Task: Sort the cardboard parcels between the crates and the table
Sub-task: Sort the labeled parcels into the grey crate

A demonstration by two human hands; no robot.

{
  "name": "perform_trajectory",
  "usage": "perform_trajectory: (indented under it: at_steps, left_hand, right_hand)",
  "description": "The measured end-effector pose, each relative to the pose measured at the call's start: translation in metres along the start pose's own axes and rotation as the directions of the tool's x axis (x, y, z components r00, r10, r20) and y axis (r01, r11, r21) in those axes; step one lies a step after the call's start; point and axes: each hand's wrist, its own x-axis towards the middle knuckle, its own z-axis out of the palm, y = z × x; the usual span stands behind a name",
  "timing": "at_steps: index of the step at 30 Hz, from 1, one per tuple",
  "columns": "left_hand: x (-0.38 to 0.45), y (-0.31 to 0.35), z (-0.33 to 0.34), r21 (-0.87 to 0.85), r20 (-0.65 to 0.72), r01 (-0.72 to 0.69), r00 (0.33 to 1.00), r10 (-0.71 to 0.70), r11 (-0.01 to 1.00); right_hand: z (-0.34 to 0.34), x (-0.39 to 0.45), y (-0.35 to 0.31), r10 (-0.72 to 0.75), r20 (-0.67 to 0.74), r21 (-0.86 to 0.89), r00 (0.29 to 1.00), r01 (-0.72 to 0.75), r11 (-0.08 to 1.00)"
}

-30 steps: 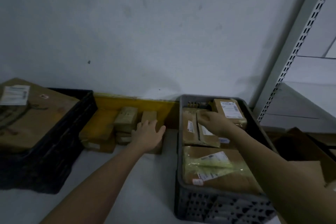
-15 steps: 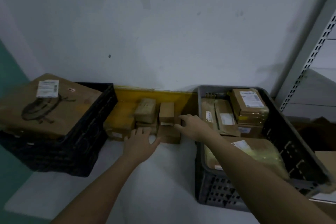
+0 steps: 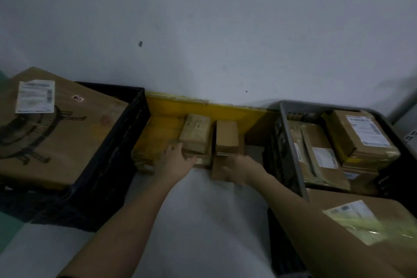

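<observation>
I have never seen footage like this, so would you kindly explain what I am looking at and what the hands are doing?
There is no machine here: a person wears a camera on the head, so this single picture looks forward and down along both bare arms. On a white table against a wall, a black crate on the left carries a large flat parcel, and a grey crate on the right holds several labelled parcels. Between the crates lie small cardboard parcels before a yellow board. The left hand rests on a low parcel under the taped box. The right hand touches the front small box; whether its grip has closed is unclear.
</observation>
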Motion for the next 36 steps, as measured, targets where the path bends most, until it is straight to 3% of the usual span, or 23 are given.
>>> perform_trajectory:
  at_steps: [6, 13, 18, 21, 25, 27, 30, 33, 36]
  left_hand:
    - [0.074, 0.006, 0.016, -0.157, 0.017, 0.008, 1.0, -0.005, 0.988]
    - [0.107, 0.017, 0.04, -0.043, 0.089, 0.031, 0.996, -0.027, 0.999]
    - [0.113, 0.027, 0.044, 0.013, 0.028, 0.057, 0.998, -0.057, 0.998]
    - [0.114, 0.031, 0.036, -0.109, 0.037, 0.105, 0.994, -0.102, 0.988]
    - [0.097, 0.034, 0.018, -0.437, 0.008, 0.088, 0.996, -0.094, 0.895]
    - [0.079, 0.037, 0.008, -0.557, -0.046, 0.01, 0.998, -0.042, 0.831]
    - [0.051, 0.044, -0.007, -0.776, -0.046, -0.033, 0.999, -0.004, 0.63]
    - [0.021, 0.06, -0.019, -0.91, 0.023, -0.003, 0.998, 0.058, 0.416]
    - [-0.001, 0.081, -0.024, -0.95, 0.074, 0.042, 0.993, 0.091, 0.309]
  right_hand:
    - [0.012, 0.042, 0.0, 0.083, 0.051, -0.037, 0.995, -0.081, 0.996]
    - [0.031, 0.057, -0.002, 0.158, -0.006, 0.054, 0.987, -0.157, 0.986]
    - [0.034, 0.052, -0.004, 0.158, -0.018, 0.117, 0.987, -0.155, 0.981]
    - [0.024, 0.045, -0.003, 0.153, -0.078, 0.155, 0.985, -0.14, 0.978]
    - [0.007, 0.036, 0.0, 0.139, -0.152, 0.291, 0.979, -0.09, 0.953]
    - [-0.003, 0.029, -0.004, 0.165, -0.177, 0.522, 0.97, -0.05, 0.852]
    - [-0.016, 0.01, -0.018, 0.206, -0.116, 0.882, 0.972, 0.006, 0.47]
    - [-0.023, -0.007, -0.021, 0.112, -0.045, 0.986, 0.993, 0.026, 0.165]
    - [-0.034, -0.024, -0.022, 0.026, -0.107, 0.989, 0.994, 0.109, -0.098]
